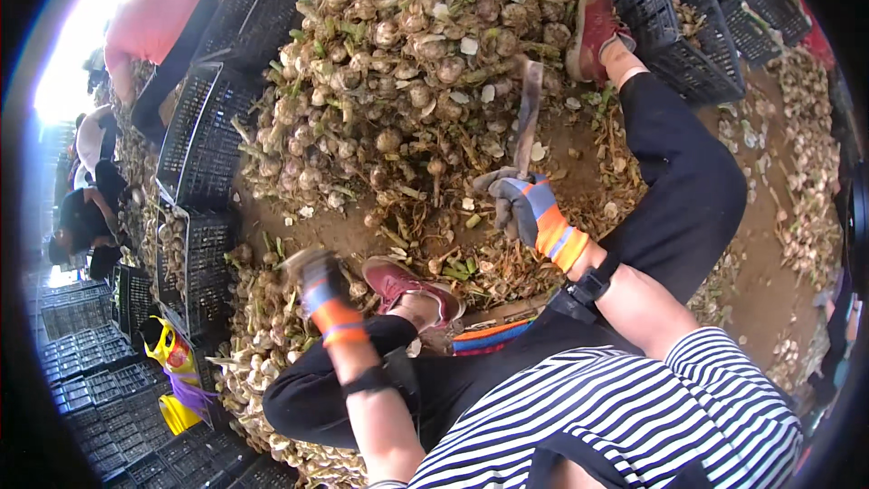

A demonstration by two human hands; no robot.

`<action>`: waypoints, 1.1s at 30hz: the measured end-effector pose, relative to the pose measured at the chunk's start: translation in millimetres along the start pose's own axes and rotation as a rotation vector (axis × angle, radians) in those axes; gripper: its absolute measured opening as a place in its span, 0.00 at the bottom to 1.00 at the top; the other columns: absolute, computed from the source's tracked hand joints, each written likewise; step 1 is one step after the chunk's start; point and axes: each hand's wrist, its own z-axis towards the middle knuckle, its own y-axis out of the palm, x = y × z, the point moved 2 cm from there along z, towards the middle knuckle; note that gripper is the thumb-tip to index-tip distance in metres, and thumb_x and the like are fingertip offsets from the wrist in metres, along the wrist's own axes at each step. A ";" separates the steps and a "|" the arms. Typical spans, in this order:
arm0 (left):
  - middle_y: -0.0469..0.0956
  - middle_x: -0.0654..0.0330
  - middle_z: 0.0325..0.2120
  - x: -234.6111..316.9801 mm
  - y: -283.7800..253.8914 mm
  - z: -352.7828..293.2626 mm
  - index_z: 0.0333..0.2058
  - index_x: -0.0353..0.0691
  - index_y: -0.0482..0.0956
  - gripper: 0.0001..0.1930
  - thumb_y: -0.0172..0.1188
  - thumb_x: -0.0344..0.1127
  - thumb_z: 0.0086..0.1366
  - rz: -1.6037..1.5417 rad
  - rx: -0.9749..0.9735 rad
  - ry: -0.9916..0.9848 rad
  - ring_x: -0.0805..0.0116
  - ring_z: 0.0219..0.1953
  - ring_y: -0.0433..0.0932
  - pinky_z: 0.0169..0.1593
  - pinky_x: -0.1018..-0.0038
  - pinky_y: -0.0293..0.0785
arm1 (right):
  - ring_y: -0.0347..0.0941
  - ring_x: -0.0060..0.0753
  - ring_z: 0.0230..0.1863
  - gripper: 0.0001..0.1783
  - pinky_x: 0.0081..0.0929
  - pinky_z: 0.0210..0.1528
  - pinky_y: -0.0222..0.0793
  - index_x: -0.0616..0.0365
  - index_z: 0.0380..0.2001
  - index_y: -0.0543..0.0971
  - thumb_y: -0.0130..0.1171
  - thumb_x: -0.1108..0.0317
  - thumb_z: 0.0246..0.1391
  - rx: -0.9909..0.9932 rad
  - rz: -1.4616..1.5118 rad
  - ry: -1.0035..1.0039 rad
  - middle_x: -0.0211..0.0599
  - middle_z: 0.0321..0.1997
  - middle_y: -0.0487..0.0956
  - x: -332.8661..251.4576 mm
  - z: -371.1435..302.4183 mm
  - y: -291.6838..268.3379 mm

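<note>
Blade and garlic in use by a seated person. The knife (528, 118) lies within the grip of the right hand (528, 210): gloved fingers wrap around its lower end, hiding the handle, and the broad, stained blade points away from the body, its tip beyond the knuckles. Directly ahead of this grip, and extending to its left, rises the heap of garlic (389, 81), bulbs with stems and roots attached; the blade stands over its near right margin, and contact cannot be determined. Dry trimmings (507, 267) cover the ground just below and beside the grip. The left hand (324, 288), also gloved, is well to the left of the knife and nearer the body; motion blur obscures its fingers, so whether it is wide, narrow or holding something cannot be told. Beneath and around it lies a second pile of bulbs (262, 371), paler and with shorter stems. A red shoe (412, 292) rests between the two hands; its counterpart (597, 36) stands ahead and to the right of the blade. A dark watch (593, 282) encircles the right wrist. Farther out, black crates (213, 127) line the left side, with another crate (674, 32) beyond the far shoe.
</note>
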 end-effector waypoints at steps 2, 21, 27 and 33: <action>0.78 0.54 0.28 -65.9 67.0 -11.6 0.36 0.39 0.77 0.10 0.53 0.30 0.54 0.689 -0.148 0.125 0.66 0.29 0.75 0.35 0.71 0.72 | 0.60 0.19 0.10 0.10 0.20 0.12 0.57 0.63 0.32 0.78 0.49 0.72 0.49 -0.049 0.059 0.015 0.25 0.12 0.67 -6.3 -6.7 10.2; 0.61 0.43 0.56 -45.2 265.7 42.6 0.55 0.44 0.64 0.42 0.70 0.44 0.39 1.157 -0.517 -0.122 0.50 0.52 0.70 0.53 0.67 0.68 | 0.63 0.19 0.11 0.15 0.19 0.17 0.65 0.69 0.38 0.74 0.50 0.68 0.51 0.070 0.174 -0.093 0.25 0.11 0.66 -44.5 -20.6 -2.2; 0.77 0.59 0.32 8.0 141.4 41.9 0.38 0.39 0.74 0.12 0.60 0.37 0.56 -0.562 -0.032 -0.541 0.69 0.31 0.75 0.34 0.78 0.72 | 0.61 0.19 0.13 0.13 0.22 0.19 0.65 0.65 0.38 0.73 0.48 0.69 0.51 0.062 0.225 -0.017 0.23 0.12 0.63 -39.3 -23.8 11.2; 0.76 0.56 0.39 139.6 -120.6 150.6 0.41 0.39 0.73 0.13 0.51 0.41 0.63 -0.824 0.227 0.154 0.66 0.38 0.74 0.42 0.70 0.72 | 0.60 0.19 0.15 0.16 0.23 0.21 0.64 0.64 0.41 0.71 0.49 0.65 0.51 -0.094 0.168 0.025 0.22 0.14 0.61 -25.2 -37.3 35.7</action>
